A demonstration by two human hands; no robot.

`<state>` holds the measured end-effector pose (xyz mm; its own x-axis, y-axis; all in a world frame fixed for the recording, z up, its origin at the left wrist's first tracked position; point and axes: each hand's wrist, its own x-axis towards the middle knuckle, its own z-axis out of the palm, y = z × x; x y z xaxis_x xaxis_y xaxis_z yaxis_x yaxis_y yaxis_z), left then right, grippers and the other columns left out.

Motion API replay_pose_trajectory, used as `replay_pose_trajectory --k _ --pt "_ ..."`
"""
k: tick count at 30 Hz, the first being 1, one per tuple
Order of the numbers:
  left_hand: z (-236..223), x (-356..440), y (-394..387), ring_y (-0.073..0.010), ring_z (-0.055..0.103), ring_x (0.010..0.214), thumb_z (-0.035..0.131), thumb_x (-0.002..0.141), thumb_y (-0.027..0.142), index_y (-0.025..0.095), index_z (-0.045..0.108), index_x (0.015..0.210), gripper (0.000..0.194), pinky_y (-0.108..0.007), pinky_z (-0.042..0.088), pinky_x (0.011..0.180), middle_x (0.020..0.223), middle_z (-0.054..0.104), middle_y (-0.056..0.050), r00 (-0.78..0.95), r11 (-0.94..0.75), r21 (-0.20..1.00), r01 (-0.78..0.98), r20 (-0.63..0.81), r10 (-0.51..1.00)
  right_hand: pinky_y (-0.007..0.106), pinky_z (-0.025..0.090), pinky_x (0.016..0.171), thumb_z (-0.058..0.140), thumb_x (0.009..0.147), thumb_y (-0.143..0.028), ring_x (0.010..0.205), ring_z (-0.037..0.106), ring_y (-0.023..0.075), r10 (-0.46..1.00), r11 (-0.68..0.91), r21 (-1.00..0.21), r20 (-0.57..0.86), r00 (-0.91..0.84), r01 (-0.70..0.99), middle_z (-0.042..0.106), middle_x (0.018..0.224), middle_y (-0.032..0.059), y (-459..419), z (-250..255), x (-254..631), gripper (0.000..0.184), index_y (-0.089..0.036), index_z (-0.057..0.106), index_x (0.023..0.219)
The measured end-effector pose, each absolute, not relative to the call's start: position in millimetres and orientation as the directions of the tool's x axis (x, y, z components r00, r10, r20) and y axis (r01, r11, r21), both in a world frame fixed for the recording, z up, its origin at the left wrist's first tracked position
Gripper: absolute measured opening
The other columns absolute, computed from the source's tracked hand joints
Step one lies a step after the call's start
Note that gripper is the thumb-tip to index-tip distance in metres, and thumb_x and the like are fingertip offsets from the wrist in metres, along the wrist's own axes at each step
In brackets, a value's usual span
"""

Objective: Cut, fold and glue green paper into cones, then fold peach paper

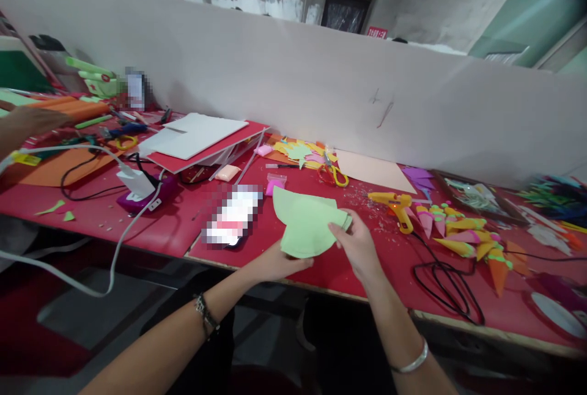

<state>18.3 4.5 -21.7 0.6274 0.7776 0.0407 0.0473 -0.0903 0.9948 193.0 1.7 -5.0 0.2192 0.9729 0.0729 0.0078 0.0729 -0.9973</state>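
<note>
Several light green paper pieces (307,224) with curved edges are held up above the front of the red table. My right hand (355,239) pinches their right corner between thumb and fingers. At the lower left edge, my left hand (282,263) grips the same paper, its fingers partly hidden behind the sheets. A phone (233,217) with a lit, blurred screen lies left of the paper. Just behind it is a small packet of pink material (275,186). A yellow hot glue gun (394,205) rests to the right of my right hand.
Small paper cones (472,239) and a black cable (447,291) lie at right. Scissors (334,175) and paper scraps (298,151) sit near the white partition (293,83). White boards (197,135) and a power strip (142,193) are left. Another person's hand (32,123) is at far left.
</note>
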Motion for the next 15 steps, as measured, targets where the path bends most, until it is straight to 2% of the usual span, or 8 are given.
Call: replay_pose_trajectory --k 2,4,7,12,15 --pt "-20 19 4 -0.0177 0.056 0.091 0.054 0.075 0.028 0.016 0.053 0.111 0.038 -0.029 0.044 0.08 0.102 0.061 -0.009 0.643 -0.141 0.987 0.079 0.058 0.764 0.018 0.033 0.038 0.065 0.061 -0.029 0.041 0.042 0.0048 0.968 0.103 -0.995 0.097 0.23 -0.015 0.056 0.065 -0.0064 19 7 200 0.033 -0.019 0.052 0.089" --pt "-19 20 4 -0.0142 0.057 0.077 0.049 0.078 0.027 0.015 0.054 0.108 0.033 -0.026 0.045 0.07 0.091 0.062 -0.008 0.674 -0.158 0.983 0.096 0.052 0.737 0.019 0.039 0.043 0.065 0.059 -0.029 0.044 0.047 0.0056 0.961 0.11 -0.993 0.098 0.257 -0.032 0.057 0.068 -0.0053 45 18 205 0.033 -0.019 0.052 0.087" --pt "-19 20 5 -0.0117 0.055 0.072 0.047 0.079 0.027 0.015 0.054 0.104 0.029 -0.023 0.044 0.066 0.087 0.06 -0.006 0.682 -0.186 0.978 0.096 0.072 0.728 0.023 0.046 0.052 0.061 0.059 -0.023 0.049 0.053 0.0079 0.967 0.084 -0.996 0.09 0.238 0.035 0.058 0.067 -0.0038 94 24 205 0.032 -0.018 0.05 0.089" --pt "-24 21 7 -0.0111 0.055 0.067 0.044 0.08 0.028 0.013 0.056 0.096 0.025 -0.021 0.043 0.062 0.082 0.059 -0.005 0.662 -0.17 0.978 0.121 0.048 0.748 0.031 0.048 0.057 0.048 0.066 -0.014 0.057 0.058 0.0142 0.956 0.033 -0.956 0.115 0.269 0.29 0.057 0.069 0.0006 158 4 194 0.04 -0.014 0.041 0.105" --pt "-26 22 8 -0.0113 0.054 0.068 0.044 0.08 0.025 0.014 0.057 0.092 0.022 -0.021 0.042 0.062 0.083 0.058 -0.005 0.662 -0.223 0.963 0.148 0.071 0.746 0.038 0.045 0.074 0.049 0.064 -0.01 0.082 0.058 0.0208 0.95 0.055 -0.868 0.198 0.241 0.494 0.056 0.092 0.0104 171 -7 196 0.045 -0.013 0.04 0.109"
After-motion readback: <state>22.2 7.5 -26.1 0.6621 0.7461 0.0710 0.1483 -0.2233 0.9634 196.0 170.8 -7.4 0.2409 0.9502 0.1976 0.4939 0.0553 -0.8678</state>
